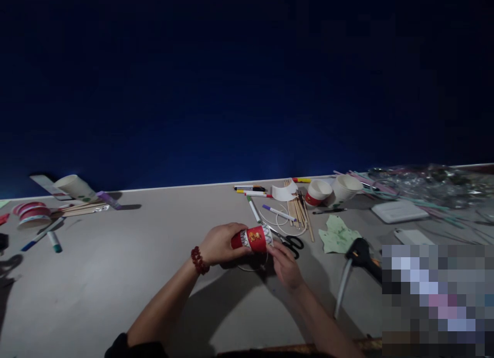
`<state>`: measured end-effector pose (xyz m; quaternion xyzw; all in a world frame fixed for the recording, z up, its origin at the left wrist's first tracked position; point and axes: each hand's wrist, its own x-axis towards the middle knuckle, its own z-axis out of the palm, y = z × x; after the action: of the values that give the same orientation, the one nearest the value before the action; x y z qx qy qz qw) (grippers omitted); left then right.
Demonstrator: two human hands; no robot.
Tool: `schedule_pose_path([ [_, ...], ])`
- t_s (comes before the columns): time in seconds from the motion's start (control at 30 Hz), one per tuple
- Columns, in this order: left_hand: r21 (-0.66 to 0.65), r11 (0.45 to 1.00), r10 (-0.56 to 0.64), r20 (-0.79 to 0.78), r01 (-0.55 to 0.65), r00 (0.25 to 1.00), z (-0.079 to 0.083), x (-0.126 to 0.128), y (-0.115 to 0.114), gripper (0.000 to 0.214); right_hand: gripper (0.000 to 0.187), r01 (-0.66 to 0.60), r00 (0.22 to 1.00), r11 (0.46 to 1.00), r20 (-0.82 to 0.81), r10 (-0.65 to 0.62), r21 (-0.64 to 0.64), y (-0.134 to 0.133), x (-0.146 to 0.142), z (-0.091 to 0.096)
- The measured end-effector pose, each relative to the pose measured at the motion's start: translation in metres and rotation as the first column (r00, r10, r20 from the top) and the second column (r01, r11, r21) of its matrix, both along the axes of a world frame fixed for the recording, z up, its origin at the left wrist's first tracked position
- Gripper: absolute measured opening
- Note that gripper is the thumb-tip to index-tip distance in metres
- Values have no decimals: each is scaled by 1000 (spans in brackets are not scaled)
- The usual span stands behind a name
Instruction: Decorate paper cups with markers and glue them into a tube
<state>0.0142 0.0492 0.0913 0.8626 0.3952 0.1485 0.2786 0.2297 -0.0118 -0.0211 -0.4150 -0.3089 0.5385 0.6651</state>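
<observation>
Between my hands is a red and white paper cup with a gold figure and a patterned band, lying on its side in the air above the table. My left hand, with a dark red bead bracelet at the wrist, wraps round the cup's left end. At the right end, the fingers of my right hand pinch the cup's rim. A thin white cord loops below the cup. Just behind my right hand lie black-handled scissors, their blades partly hidden by the cup.
Markers, wooden sticks and a white paper piece lie behind the cup. Paper cups, crumpled green paper and a glue gun are to the right. Ribbon rolls sit far left. A blurred patch covers the lower right.
</observation>
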Motion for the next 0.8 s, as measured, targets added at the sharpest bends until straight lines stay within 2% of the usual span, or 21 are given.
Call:
schedule_pose_path([
  [0.4, -1, 1000, -8, 6, 8, 1000, -1, 1, 4, 54, 26, -18, 999, 996, -39, 15, -87, 0, -2, 3],
  [0.63, -9, 1000, -3, -9, 2, 1000, -3, 1, 5, 56, 26, -32, 999, 997, -43, 29, -73, -1, -2, 4],
  [0.8, -15, 1000, -5, -16, 5, 1000, -3, 1, 6, 56, 24, -67, 997, 998, -28, 67, 1, -2, -2, 7],
])
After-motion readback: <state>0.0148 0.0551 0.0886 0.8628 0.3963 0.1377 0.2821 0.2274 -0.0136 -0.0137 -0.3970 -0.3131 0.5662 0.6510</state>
